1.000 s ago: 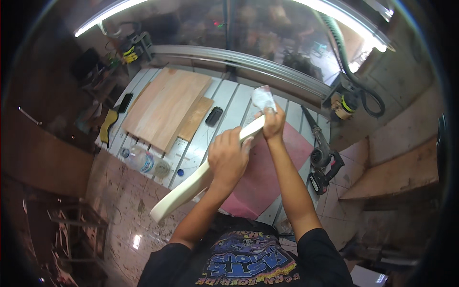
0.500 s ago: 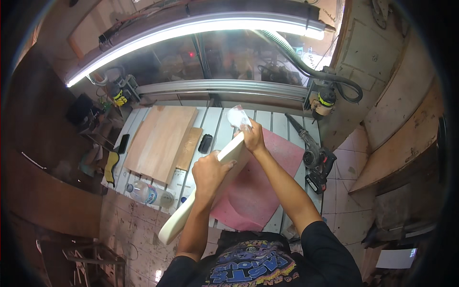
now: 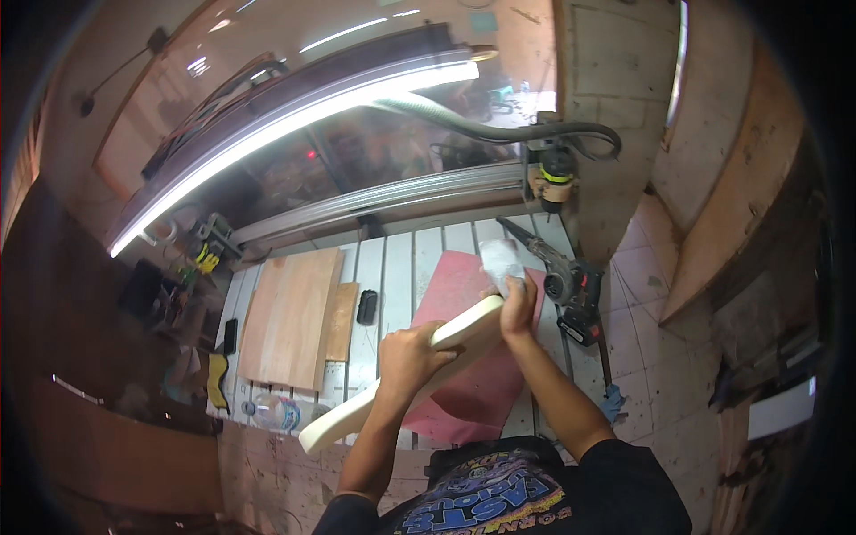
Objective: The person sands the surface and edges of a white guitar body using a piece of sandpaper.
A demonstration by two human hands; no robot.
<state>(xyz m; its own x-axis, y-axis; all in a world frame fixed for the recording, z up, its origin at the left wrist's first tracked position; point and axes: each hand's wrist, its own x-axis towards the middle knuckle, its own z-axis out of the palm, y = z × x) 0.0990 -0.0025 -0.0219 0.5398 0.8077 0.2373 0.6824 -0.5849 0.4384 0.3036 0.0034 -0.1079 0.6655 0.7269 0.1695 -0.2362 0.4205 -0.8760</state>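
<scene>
head | L hand (image 3: 408,355) grips pale wood piece (image 3: 392,379); R hand (image 3: 517,308) clenches sandpaper (image 3: 501,261)

Workshop: long tube light (image 3: 294,120), slatted bench (image 3: 419,259), tiled floor (image 3: 660,357).

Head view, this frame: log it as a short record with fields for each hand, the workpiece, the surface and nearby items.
Left hand: left hand grips the long pale wooden piece near its middle.
Right hand: right hand presses a crumpled pale sheet, perhaps sandpaper, against the piece's far end.
Workpiece: held slanted above the bench, near end lower left.
Surface: slatted workbench with a red mat under the piece.
Nearby: plywood boards on the left; a power tool on the right.
</scene>
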